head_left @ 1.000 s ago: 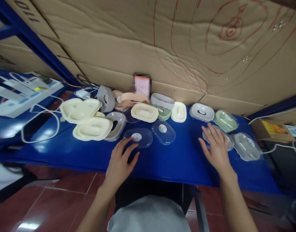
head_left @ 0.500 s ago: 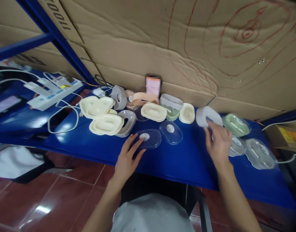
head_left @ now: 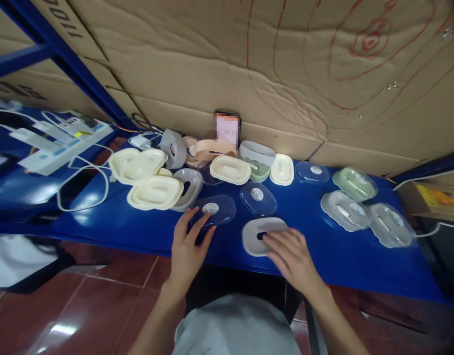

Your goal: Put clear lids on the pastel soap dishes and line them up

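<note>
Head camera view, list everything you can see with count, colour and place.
Grey tray: one, front edge, under right fingertips.
Clear lid: one, front centre, touched by left fingers.
Other clear lids: two, centre and back right.
Cream trays: about five, left and centre back.
Lidded grey boxes: two, right.
Lidded green box: one, back right.
Phone: one, leaning on the cardboard.
Power strip: white, far left.
Blue table: one.
Cardboard wall: brown, behind.
Left hand: on the clear lid.
Right hand: on the grey tray.
</note>
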Available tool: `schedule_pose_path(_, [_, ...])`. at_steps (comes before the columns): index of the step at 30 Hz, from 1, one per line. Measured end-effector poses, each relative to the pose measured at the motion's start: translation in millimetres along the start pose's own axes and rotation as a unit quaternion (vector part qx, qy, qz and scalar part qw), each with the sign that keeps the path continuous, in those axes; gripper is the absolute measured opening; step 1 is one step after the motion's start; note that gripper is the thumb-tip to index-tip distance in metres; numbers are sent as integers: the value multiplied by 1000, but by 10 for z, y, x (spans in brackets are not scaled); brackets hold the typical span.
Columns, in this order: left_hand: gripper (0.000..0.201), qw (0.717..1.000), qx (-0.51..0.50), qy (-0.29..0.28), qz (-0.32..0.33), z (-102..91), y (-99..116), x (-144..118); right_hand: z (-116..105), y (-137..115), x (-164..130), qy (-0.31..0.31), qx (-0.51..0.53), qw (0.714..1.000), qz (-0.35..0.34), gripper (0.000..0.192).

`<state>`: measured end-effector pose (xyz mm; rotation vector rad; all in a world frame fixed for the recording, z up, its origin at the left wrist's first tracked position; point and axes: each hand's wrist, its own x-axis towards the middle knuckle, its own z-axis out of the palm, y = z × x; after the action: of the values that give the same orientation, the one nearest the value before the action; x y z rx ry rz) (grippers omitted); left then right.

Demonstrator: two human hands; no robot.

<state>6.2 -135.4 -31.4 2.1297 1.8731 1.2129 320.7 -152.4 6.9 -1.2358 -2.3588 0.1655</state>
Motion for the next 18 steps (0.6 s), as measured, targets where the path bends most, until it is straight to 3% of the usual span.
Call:
schedule_pose_path(4, [43,999,-5,-10,41,22,184,-110,-96,648,516,21,-25,998,59,45])
schedule_pose_path(6, [46,991,-41,-71,104,38,373,-163,-58,937,750,15,-36,997,71,50])
schedule_pose_path(9, [45,954,-71,-208,203,83,624,-207,28,1186,867,7,-49,996,79,59])
schedule_pose_path(12, [30,945,-90,-242,200,118,669,-214,28,1205,608,11,-66,993,96,59])
schedule_pose_path(14, [23,953,-123,-214,173,115,591,-210,-32,1129,269,19,-75,991,112,52])
schedule_pose_path(18, [26,963,-193,-138,127,67,431,-187,-180,832,-494,40,-66,986,149,39])
